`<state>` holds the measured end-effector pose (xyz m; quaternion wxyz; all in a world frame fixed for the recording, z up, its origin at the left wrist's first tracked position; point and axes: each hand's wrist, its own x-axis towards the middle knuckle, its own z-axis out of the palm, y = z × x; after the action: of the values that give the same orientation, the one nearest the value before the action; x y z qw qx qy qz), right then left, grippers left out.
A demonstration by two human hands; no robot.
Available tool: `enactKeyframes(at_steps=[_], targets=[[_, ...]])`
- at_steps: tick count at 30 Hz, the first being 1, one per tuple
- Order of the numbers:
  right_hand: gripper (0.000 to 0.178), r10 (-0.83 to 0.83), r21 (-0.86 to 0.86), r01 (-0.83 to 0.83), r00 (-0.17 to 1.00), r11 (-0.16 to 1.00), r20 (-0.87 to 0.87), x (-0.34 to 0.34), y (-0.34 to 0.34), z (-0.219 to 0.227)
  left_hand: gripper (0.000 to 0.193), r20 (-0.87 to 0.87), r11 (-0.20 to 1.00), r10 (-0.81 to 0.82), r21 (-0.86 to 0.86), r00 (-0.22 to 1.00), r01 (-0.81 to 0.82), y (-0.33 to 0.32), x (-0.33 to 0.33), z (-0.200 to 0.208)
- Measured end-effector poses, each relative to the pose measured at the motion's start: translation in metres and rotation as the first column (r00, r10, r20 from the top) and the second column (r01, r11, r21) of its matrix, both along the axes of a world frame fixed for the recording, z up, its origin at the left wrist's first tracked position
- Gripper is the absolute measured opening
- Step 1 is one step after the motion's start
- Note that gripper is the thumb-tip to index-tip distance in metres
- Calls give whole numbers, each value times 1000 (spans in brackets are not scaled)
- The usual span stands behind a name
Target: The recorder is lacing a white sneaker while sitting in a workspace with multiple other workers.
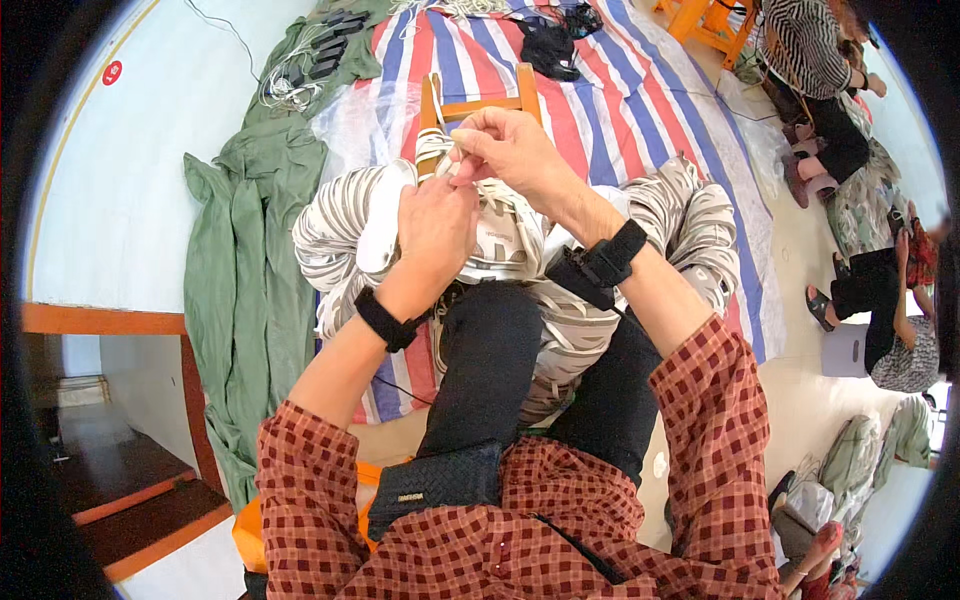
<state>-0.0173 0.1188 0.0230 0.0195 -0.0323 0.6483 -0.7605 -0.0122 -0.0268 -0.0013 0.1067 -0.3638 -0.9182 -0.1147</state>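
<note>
Both of my hands meet over a shoe upper [497, 240] in white and beige, lying before my knees. My right hand [512, 150] is closed in a pinch, thumb against fingertips, on a thin cream shoelace. My left hand [438, 228] is closed just below it, its fingertips at the same lace; its grip is partly hidden. More cream shoelaces [433, 146] hang looped over the left post of a small wooden frame [480, 108], just beyond my hands. Bundles of nested striped shoe uppers [340, 225] lie on the left, with another stack [690, 225] on the right.
A red, white and blue striped sheet [610, 110] covers the floor ahead. Green cloth [255, 280] drapes along the left. A black pouch [435, 490] rests on my lap. Other people [815, 60] sit along the right side, near an orange stool [705, 30].
</note>
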Motion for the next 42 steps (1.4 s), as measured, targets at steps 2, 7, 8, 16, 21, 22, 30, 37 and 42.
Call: enactKeyframes(at_steps=[2, 7, 8, 16, 21, 22, 30, 37, 42], targets=[[17, -34, -15, 33, 999, 999, -9, 3, 6, -8, 5, -36, 996, -24, -82, 999, 21, 10, -3, -2], [16, -176, -150, 190, 979, 970, 102, 15, 16, -17, 6, -41, 951, -125, -289, 991, 109, 23, -13, -15], [15, -200, -89, 210, 974, 974, 110, 17, 20, -21, 7, -30, 958, -133, -260, 991, 121, 23, -13, -16], [20, 269, 942, 333, 904, 44, -333, 84, 10, -52, 15, 96, 983, -145, 127, 985, 132, 13, -14, -17], [26, 161, 885, 416, 907, -210, -388, 87, -3, -62, 14, 302, 981, -86, 190, 949, 29, 19, -17, -28], [27, 108, 874, 433, 902, -223, -419, 85, -4, -65, 14, 307, 978, -106, 205, 946, 44, 19, -18, -28], [16, -18, 904, 356, 932, 236, -362, 70, 13, -75, 20, 285, 965, -118, 258, 951, 42, 18, -13, -30], [18, -15, 917, 381, 924, 115, -382, 63, 10, -68, 23, -23, 994, -100, 32, 995, 100, 19, -5, -24], [17, 56, 936, 282, 953, 211, -299, 49, 17, -73, 27, -8, 988, -157, 10, 988, 157, 14, -7, -30]])
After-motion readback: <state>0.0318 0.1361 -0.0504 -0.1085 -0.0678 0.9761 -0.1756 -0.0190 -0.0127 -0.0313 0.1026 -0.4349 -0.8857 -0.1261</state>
